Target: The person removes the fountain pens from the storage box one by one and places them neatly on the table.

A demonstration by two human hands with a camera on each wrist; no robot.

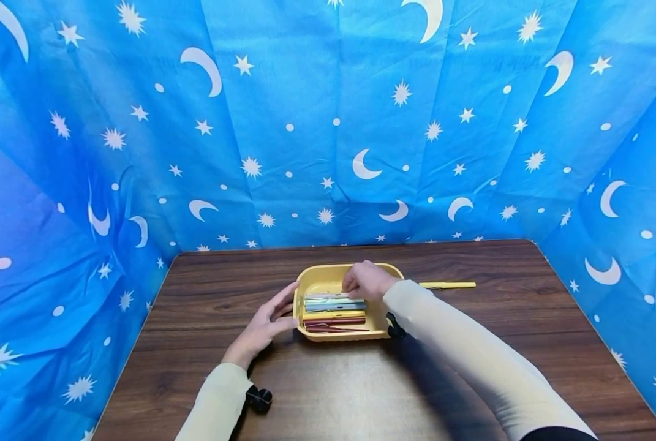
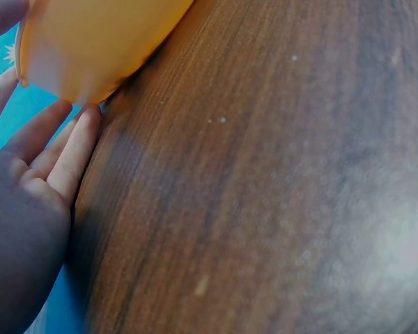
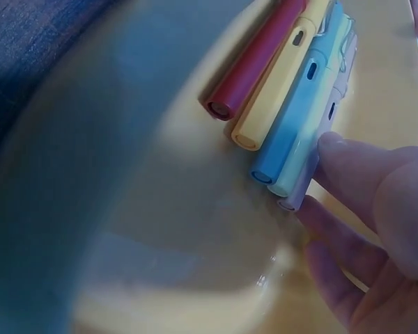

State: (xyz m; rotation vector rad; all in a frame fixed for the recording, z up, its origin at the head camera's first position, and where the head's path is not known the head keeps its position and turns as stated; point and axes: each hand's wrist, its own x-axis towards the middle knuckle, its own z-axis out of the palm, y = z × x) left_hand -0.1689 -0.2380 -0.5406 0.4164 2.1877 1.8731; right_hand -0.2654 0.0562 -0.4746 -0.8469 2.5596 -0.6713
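Note:
A yellow plastic tub holds a row of pens lying side by side. In the right wrist view they are a red pen, a yellow pen, a blue pen, a pale green pen and a lilac pen at the far end of the row. My right hand reaches into the tub and pinches the lilac pen near its end, between thumb and fingers. Outside, my left hand rests spread against the tub's left wall, fingers fairly straight.
Another yellow pen lies on the brown wooden table, right of the tub and beyond my right forearm. A blue curtain with moons and stars hangs behind the table and along both sides.

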